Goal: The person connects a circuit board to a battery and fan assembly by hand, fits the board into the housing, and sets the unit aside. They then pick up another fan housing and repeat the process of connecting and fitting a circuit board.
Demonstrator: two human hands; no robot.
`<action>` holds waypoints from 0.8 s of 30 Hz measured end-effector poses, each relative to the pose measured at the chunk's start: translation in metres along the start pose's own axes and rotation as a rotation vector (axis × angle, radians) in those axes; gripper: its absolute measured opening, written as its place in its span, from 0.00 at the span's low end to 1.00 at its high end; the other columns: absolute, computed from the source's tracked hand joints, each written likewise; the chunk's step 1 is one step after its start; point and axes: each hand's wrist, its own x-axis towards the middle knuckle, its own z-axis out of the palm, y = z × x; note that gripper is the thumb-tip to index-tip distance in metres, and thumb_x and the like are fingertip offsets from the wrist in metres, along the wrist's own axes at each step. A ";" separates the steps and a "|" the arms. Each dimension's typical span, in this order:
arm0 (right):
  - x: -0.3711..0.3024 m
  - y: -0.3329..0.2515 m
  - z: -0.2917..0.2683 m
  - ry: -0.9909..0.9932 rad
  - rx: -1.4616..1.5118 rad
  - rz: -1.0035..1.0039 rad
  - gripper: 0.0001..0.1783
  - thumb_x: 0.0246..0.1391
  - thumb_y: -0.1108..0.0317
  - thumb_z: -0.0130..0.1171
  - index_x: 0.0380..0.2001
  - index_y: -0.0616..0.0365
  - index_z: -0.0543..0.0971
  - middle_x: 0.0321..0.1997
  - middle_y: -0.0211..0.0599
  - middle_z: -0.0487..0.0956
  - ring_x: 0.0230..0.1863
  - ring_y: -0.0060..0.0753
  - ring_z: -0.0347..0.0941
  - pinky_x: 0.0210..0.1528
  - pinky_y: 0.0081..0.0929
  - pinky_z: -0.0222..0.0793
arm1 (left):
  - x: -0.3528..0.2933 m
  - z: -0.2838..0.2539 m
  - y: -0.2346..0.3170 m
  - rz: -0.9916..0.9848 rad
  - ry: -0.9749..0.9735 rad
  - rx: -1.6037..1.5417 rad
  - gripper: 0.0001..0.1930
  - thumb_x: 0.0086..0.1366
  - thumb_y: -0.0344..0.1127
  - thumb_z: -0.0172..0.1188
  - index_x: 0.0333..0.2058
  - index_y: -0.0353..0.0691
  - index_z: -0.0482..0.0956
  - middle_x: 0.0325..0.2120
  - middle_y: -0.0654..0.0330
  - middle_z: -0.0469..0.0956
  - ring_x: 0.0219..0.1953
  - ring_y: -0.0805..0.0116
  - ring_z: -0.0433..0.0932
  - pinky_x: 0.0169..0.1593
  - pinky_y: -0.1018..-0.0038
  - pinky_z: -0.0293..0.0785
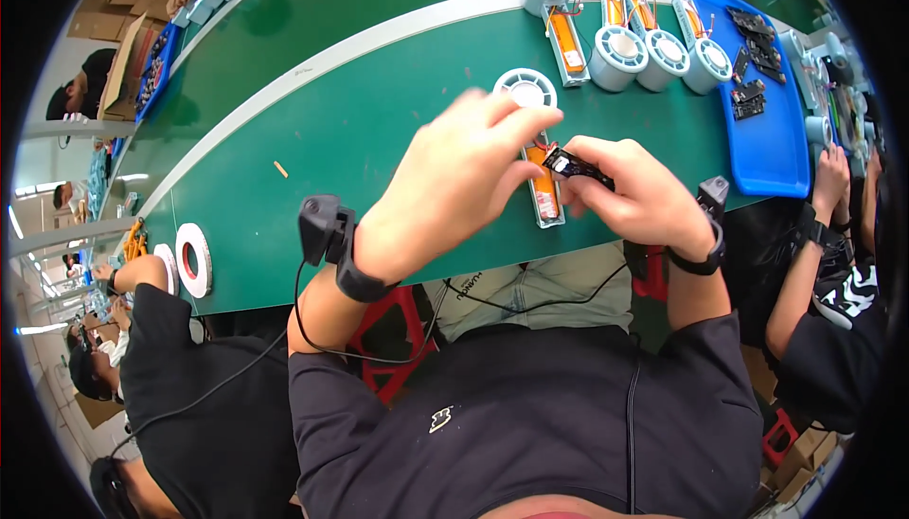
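Note:
My right hand (636,189) pinches a small black circuit board (585,170) between thumb and fingers, above an opened handheld fan. The fan's round light-blue head (526,86) points away from me, and its open handle, with an orange battery (544,192) inside, lies toward the table's near edge. Over this fan is my left hand (464,178), thumb and index finger apart and holding nothing that I can see. Red wires (543,144) show between the two hands near the board's end. Part of the fan's head and handle is hidden by my left hand.
Several similar opened fans (620,48) stand at the far right. Beside them a blue tray (769,154) holds black circuit boards (748,99). White tape rolls (193,260) are at the left edge of the green table (360,159). Co-workers sit close on both sides.

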 end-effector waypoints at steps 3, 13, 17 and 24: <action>0.002 -0.012 -0.022 -0.110 -0.270 0.005 0.05 0.60 0.73 0.59 0.34 0.65 0.75 0.25 0.45 0.79 0.26 0.44 0.77 0.30 0.38 0.71 | 0.026 0.011 -0.027 0.322 -0.053 0.139 0.15 0.57 0.31 0.70 0.44 0.44 0.83 0.44 0.62 0.80 0.54 0.55 0.75 0.57 0.57 0.72; -0.005 -0.001 0.021 0.517 -0.890 0.164 0.10 0.59 0.67 0.61 0.40 0.58 0.73 0.26 0.43 0.78 0.30 0.46 0.79 0.31 0.40 0.75 | 0.031 0.042 -0.027 0.302 0.094 0.017 0.05 0.59 0.35 0.69 0.33 0.45 0.83 0.48 0.65 0.82 0.62 0.50 0.69 0.68 0.48 0.58; -0.007 0.028 0.031 0.610 -0.986 -0.285 0.11 0.49 0.67 0.62 0.35 0.55 0.72 0.21 0.33 0.76 0.24 0.34 0.78 0.26 0.31 0.74 | 0.016 0.029 -0.031 0.347 0.010 0.159 0.06 0.57 0.33 0.69 0.34 0.44 0.86 0.53 0.65 0.81 0.66 0.50 0.68 0.67 0.46 0.62; -0.009 0.032 0.053 0.598 -0.359 -0.230 0.19 0.58 0.75 0.57 0.53 0.69 0.73 0.39 0.48 0.77 0.45 0.51 0.75 0.51 0.42 0.71 | 0.010 0.023 -0.027 0.349 0.095 0.281 0.05 0.55 0.29 0.66 0.32 0.41 0.86 0.49 0.63 0.83 0.61 0.49 0.74 0.61 0.50 0.73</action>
